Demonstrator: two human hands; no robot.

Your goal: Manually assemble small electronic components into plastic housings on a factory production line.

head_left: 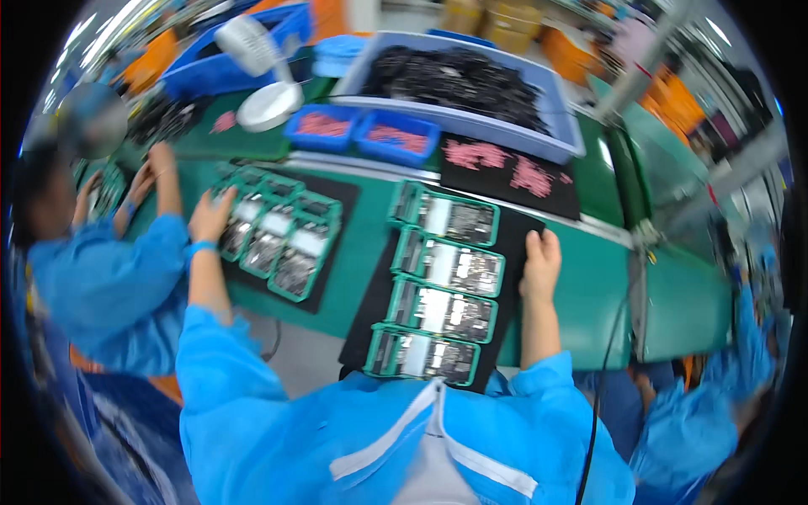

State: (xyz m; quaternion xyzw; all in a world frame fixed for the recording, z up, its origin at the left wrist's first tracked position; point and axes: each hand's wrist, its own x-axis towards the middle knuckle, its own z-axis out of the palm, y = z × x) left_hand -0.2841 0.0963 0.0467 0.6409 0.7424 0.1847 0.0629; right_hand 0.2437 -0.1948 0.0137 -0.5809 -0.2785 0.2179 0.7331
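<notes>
My right hand (540, 263) grips the right edge of a black mat (515, 252), thumb on top. A column of several green frames (438, 268) lies on this mat, each holding a silver-and-black electronic assembly. At the left, my left hand (210, 217) closes its fingers over the outer edge of another group of green frames (282, 236), which hold similar assemblies. That group stands a little tilted on a second black mat (335, 231). The near end of the right mat reaches close to my jacket.
Two blue trays (358, 135) of pink pieces stand beyond the frames. Behind them is a large bin (560, 151) of black parts. Pink pieces (532, 175) lie on a black sheet. A co-worker (105, 278) handles a green frame at left; another person (694, 421) sits at right.
</notes>
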